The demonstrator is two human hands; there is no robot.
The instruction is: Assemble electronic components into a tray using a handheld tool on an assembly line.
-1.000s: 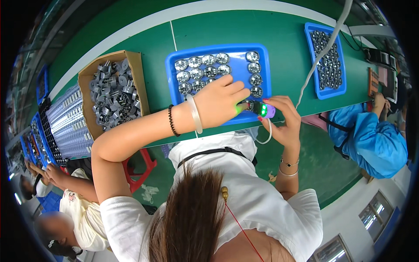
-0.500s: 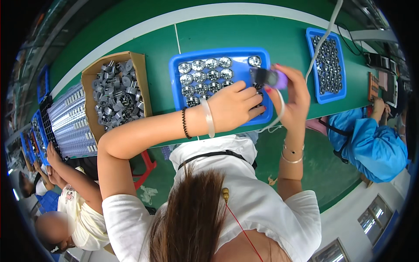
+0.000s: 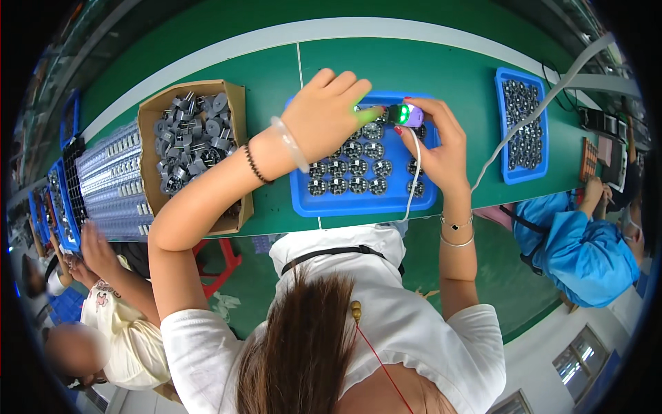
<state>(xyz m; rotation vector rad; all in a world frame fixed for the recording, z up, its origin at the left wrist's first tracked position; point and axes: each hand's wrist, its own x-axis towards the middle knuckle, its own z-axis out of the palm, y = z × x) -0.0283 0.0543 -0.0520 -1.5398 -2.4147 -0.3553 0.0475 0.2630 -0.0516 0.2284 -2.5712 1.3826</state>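
Note:
A purple and black handheld device (image 3: 414,116) with a green light glowing at its front is gripped in my right hand (image 3: 445,148). A white cable (image 3: 416,169) runs down from it. My left hand (image 3: 329,110) is raised over the far part of a blue tray (image 3: 365,209), its fingers curled and one red-nailed fingertip close to the device's lit end. Green light falls on those fingers; whatever they pinch is hidden. Several rows of small round circuit boards (image 3: 358,166) lie in the tray, partly covered by my left hand.
To the left stand a cardboard box (image 3: 243,145) of grey cylindrical parts with prongs and stacked clear plastic trays (image 3: 110,183). A second blue tray (image 3: 545,148) of round boards is at the right. A pale cable (image 3: 531,103) crosses above the bench. Co-workers sit on both sides.
My left hand has lifted from the tray's near right part and moved up and left, up to the device. A green light now shows on the device. My view has shifted slightly.

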